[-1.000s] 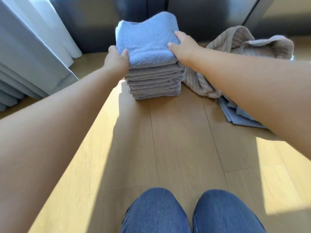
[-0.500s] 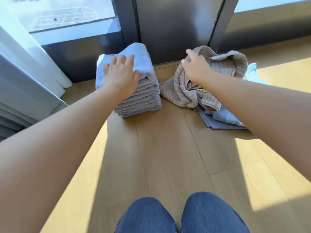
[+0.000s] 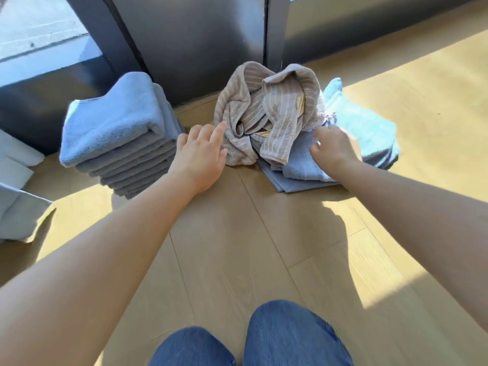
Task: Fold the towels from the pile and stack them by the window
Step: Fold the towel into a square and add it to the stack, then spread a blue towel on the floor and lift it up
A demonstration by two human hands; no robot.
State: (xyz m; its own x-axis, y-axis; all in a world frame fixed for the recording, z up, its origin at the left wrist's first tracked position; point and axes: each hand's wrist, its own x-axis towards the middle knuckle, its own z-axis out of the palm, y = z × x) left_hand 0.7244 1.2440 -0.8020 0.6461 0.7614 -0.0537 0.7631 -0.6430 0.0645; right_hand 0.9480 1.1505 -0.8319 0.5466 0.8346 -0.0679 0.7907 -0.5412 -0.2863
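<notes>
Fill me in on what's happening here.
A person on the wooden floor is working through towels by the window. A neat stack of folded towels stands to the left. Both hands reach to the loose pile: the left hand, fingers straight, is at the edge of the crumpled beige striped towel, and the right hand is at the blue towel beneath it, too blurred to tell if it grips.

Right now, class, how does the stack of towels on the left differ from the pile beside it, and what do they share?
The stack is folded flat in layers; the pile is crumpled. The stack is blue over grey; the pile mixes beige stripes with blue. No hand holds the stack; the left hand and right hand are at the pile. Both lie on the wooden floor by the window.
</notes>
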